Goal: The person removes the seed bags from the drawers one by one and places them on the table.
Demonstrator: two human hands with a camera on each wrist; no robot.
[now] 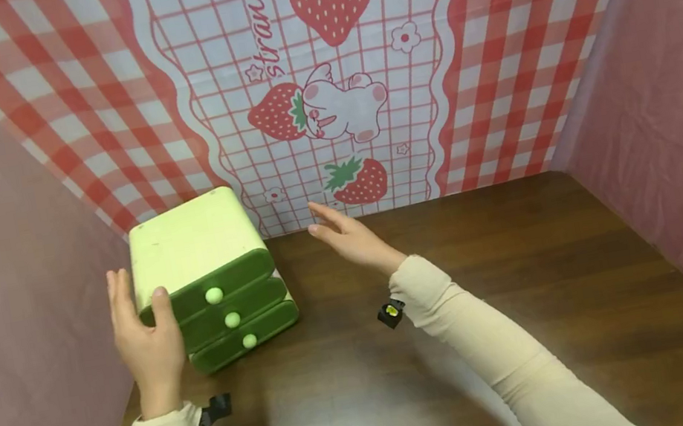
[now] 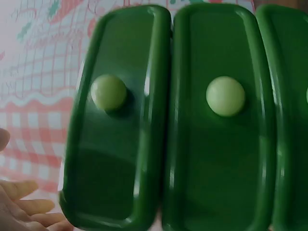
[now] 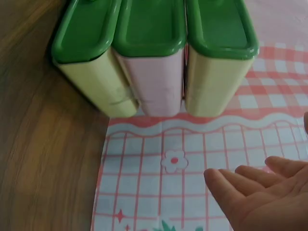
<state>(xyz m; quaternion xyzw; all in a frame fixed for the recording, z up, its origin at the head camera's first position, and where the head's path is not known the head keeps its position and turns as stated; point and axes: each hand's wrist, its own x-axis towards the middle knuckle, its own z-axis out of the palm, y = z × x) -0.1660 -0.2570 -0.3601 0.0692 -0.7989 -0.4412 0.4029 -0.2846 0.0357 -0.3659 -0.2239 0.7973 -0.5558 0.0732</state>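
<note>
A small three-drawer box (image 1: 190, 238) stands at the left by the back wall, with a pale green top and dark green drawer fronts. All its drawers look closed; each front has a round pale knob (image 1: 233, 320). My left hand (image 1: 148, 347) is at the box's left front corner, fingers straight and pointing up, thumb apart, overlapping the box in the head view. To the right of the box, my right hand (image 1: 353, 241) is held in the air with extended fingers and holds nothing. From the right wrist, the box's side (image 3: 151, 84) shows cream and pink sections.
Behind stands a wall covered with red-checked strawberry-print cloth (image 1: 493, 67). Pink cloth walls (image 1: 658, 77) close off both sides. A brown wood-grain table (image 1: 524, 250) lies under the box and hands. Each cream sleeve (image 1: 495, 345) carries a small black wrist camera (image 1: 391, 313).
</note>
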